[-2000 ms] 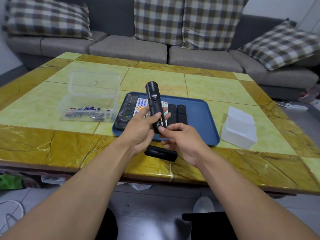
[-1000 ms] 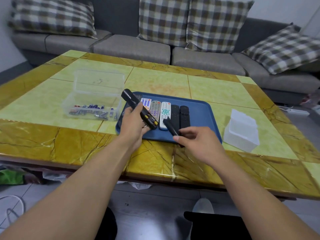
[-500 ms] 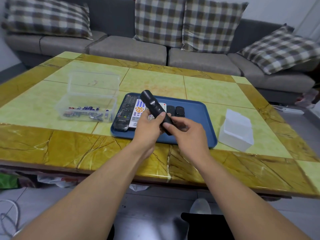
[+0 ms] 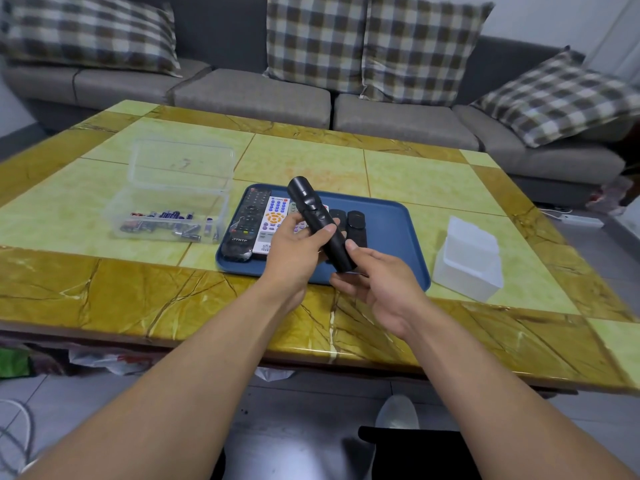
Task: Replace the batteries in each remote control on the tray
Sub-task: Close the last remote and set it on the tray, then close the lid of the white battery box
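I hold a black remote control (image 4: 317, 220) tilted above the front edge of the blue tray (image 4: 391, 223). My left hand (image 4: 294, 251) grips its middle, thumb on top. My right hand (image 4: 374, 282) holds its lower end, with the thumb pressed against the side. The back cover is on the remote. Several other remotes lie side by side on the tray: a black one (image 4: 247, 220), a white one with coloured buttons (image 4: 272, 223) and two small black ones (image 4: 356, 223); others are partly hidden behind my hands.
A clear plastic box (image 4: 173, 206) with several batteries stands left of the tray, lid up. A white foam box (image 4: 467, 261) sits to the right. The table's front edge (image 4: 207, 348) runs below my wrists. A grey sofa (image 4: 249, 95) with checked cushions is behind.
My right hand picked the black cover up from the table and fitted it onto the remote's back. The open battery bay seen earlier is now covered. Both hands stay on the remote.
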A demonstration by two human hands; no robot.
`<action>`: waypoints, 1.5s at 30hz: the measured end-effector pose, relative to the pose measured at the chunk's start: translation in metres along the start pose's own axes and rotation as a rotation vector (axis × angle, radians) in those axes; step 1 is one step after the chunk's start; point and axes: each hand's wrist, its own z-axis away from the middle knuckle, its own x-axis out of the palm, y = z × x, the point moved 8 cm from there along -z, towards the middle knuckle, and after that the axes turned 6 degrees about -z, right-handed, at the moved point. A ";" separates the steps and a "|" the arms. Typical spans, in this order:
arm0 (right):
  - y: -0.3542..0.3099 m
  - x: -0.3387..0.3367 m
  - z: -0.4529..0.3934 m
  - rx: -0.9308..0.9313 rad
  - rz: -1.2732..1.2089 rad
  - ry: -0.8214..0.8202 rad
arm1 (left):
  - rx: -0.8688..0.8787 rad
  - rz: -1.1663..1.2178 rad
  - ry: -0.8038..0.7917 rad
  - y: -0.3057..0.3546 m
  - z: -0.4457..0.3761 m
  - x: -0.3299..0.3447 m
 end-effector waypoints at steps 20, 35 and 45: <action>-0.028 0.013 0.007 -0.623 1.021 0.161 | -0.054 -0.102 0.155 -0.014 -0.003 -0.011; -0.038 -0.075 -0.057 -0.308 0.885 0.547 | 0.052 -1.200 -0.324 -0.027 0.005 0.009; -0.037 -0.074 -0.079 -0.325 0.997 0.518 | 0.055 -1.167 -0.351 -0.033 0.000 0.010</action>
